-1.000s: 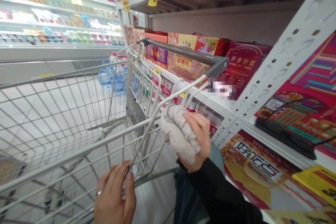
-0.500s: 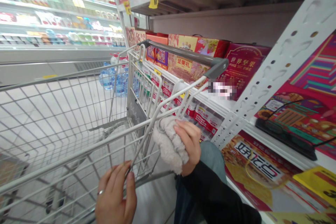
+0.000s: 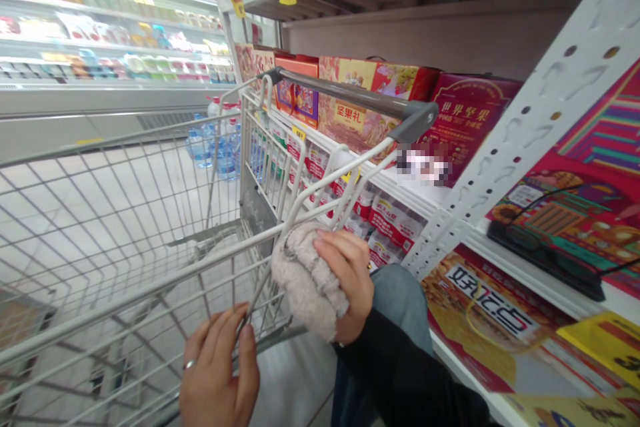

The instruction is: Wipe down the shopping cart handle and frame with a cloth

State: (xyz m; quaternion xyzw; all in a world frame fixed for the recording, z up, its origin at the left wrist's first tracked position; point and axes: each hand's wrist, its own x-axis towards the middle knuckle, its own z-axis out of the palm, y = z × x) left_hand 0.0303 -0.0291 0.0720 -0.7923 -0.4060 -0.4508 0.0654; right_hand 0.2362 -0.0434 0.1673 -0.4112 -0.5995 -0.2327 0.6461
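Note:
A metal shopping cart [image 3: 165, 283] stands side-on before me, its dark grey handle bar [image 3: 345, 90] at the far upper end. Low on the cart's near side, my left hand [image 3: 217, 367] is closed on a slanting wire of the frame, thumb on one side and fingers on the other. My right hand [image 3: 350, 280] grips a bunched, fluffy light-grey cloth [image 3: 307, 283]. The cloth lies against the cart's side frame, just below the thick top rail. Part of that frame is hidden behind the cloth.
Shelving with a white perforated upright [image 3: 480, 160] rises close on the right, holding gift boxes [image 3: 360, 103] and packs of bottled water [image 3: 393, 220]. Blue water jugs [image 3: 227, 147] stand on the floor beyond the cart. A refrigerated display [image 3: 115, 47] runs along the back. My bent knee [image 3: 400, 300] is beside the shelf.
My right hand has moved the cloth down and left along the cart's side frame, away from the handle end. The left hand has stayed on its wire.

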